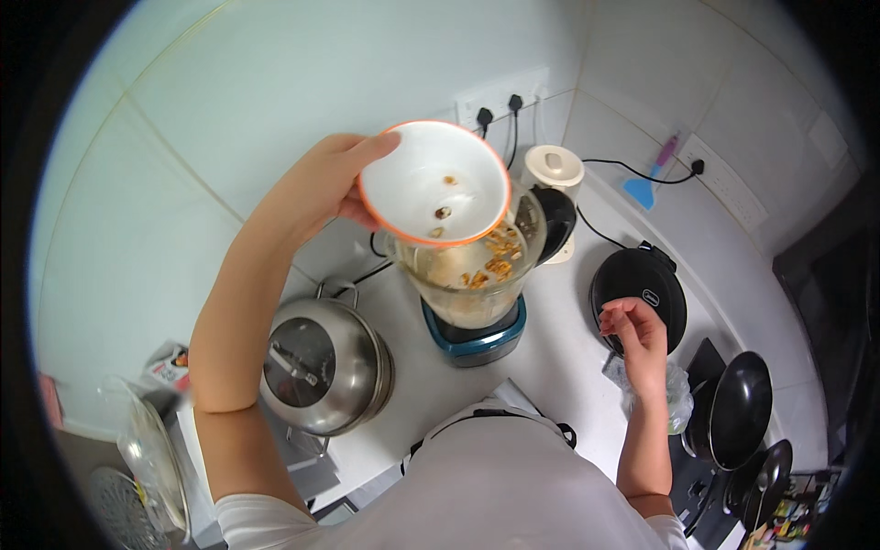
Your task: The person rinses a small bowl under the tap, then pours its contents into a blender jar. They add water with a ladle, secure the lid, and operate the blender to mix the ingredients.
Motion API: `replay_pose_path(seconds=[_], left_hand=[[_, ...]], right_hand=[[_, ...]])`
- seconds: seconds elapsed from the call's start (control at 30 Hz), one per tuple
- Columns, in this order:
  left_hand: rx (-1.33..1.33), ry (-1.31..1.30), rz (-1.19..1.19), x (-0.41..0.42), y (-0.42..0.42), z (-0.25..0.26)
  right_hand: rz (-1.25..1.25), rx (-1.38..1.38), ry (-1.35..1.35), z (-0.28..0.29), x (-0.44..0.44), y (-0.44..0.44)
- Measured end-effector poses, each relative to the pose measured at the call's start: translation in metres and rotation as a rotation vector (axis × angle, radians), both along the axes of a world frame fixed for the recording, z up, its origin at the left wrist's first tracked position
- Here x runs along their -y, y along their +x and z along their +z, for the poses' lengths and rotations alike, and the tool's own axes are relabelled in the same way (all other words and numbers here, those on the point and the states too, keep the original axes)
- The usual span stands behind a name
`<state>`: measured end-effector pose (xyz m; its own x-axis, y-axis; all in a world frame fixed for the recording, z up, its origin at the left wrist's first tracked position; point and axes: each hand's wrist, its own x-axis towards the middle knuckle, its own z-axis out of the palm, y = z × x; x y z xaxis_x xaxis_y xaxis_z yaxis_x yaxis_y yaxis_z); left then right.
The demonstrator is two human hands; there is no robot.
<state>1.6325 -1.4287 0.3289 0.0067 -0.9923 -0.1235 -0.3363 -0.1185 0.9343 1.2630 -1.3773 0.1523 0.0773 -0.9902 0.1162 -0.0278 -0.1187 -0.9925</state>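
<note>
My left hand (344,175) grips a white bowl (412,172) with an orange rim, thumb inside and fingers beneath. The bowl is tipped over the mouth of a clear blender jar (462,302). A few nut pieces (443,213) cling to the bowl's inner wall. Inside the jar, walnut-like pieces (500,265) lie on pale contents that I cannot identify. The jar stands on a blue and black blender base (474,347), its black handle (555,223) to the right. Over a round black electric griddle (625,282), my right hand (636,340) hovers with fingers loosely curled and nothing visible in it.
A lidded steel pot (357,364) stands left of the blender. Behind the jar is a cream lidded appliance (553,175), near plugged-in cords. A blue spatula (641,192) leans at the right wall. Black pans (746,405) and a plastic bag (679,399) sit at right.
</note>
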Motion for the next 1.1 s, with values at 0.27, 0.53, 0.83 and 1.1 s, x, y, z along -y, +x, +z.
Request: replay_pose_path(seconds=[0.27, 0.53, 0.83, 1.1], left_hand=[[-0.145, -0.011, -0.076, -0.004, 0.007, -0.016], [-0.151, -0.074, -0.068, -0.009, 0.003, -0.019], [-0.128, -0.149, -0.031, -0.013, 0.001, -0.027], [-0.111, -0.173, -0.046, -0.017, -0.003, -0.021]], right_hand=[[0.094, -0.134, -0.205, 0.076, 0.015, 0.032], [0.230, -0.522, -0.713, 0.170, 0.047, 0.113], [0.658, -1.410, -0.877, 0.178, 0.089, 0.173], [0.715, -1.349, -0.837, 0.182, 0.088, 0.170]])
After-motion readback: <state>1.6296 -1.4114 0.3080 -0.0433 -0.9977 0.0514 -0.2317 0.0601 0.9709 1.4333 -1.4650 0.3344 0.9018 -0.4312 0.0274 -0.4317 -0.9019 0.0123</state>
